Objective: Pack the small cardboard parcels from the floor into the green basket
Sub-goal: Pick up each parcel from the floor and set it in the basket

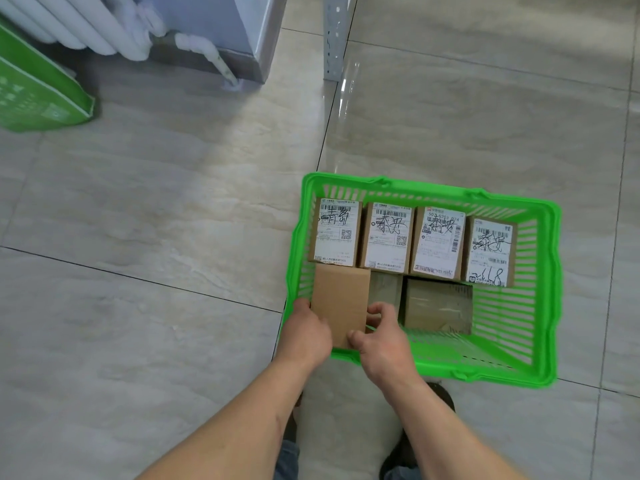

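A green plastic basket [549,289] stands on the tiled floor right of centre. Along its far side lie several small cardboard parcels [388,237] with white shipping labels facing up. Lower in the basket sit two taped parcels [438,306]. A plain brown parcel [341,299] is at the basket's near left corner, held by both hands. My left hand [306,336] grips its left edge. My right hand [384,337] curls round its right and near edge.
A green printed box [38,88] leans at the far left beside a white radiator [86,26]. A grey cabinet base [242,46] and a perforated metal upright [336,36] stand at the back. My shoes [440,396] are just below the basket.
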